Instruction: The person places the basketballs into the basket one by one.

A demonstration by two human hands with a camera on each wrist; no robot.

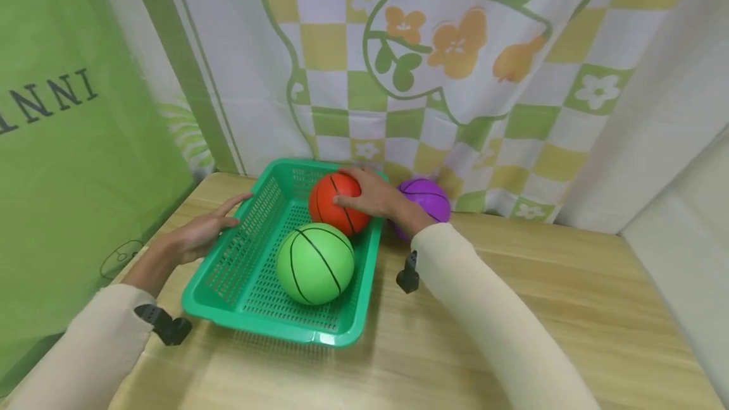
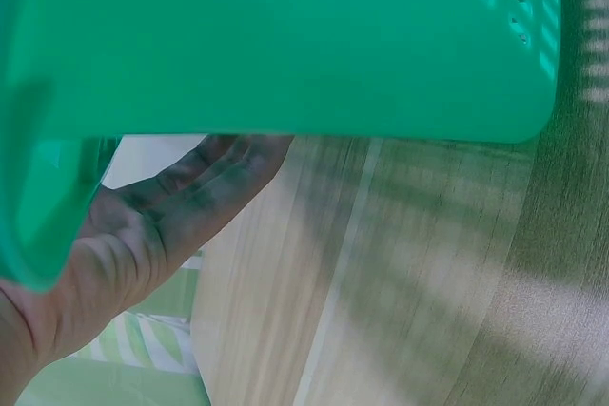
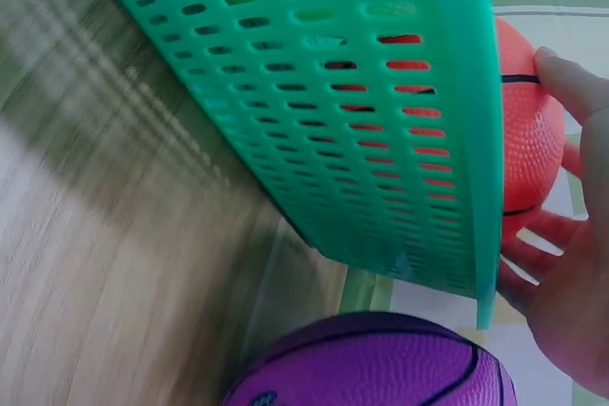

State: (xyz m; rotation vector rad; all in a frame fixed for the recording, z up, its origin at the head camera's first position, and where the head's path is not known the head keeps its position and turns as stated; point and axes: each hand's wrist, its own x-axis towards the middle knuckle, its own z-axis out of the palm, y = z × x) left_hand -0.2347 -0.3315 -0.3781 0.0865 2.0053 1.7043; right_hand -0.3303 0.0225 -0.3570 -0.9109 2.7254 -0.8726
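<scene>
Right grip [image 1: 367, 192] curled round red ball with black lines [image 1: 333, 219], far-right inside green perforated plastic basket [image 1: 259, 326], behind black-lined lime-green ball [image 1: 315, 263]. Left grip [image 1: 202, 233] fingers extended at basket's left side. Black-lined purple ball [image 1: 427, 196] outside, right.

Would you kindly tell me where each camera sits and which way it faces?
Head: worn on the head, looking forward and down at the green basket; left hand, right hand and sleeves show.
Left wrist: worn there, facing the basket's side up close; part of the left hand shows.
Right wrist: worn there, facing the basket's slotted side and the red ball; part of the right hand shows.
Head and right wrist also both show the purple ball.
</scene>
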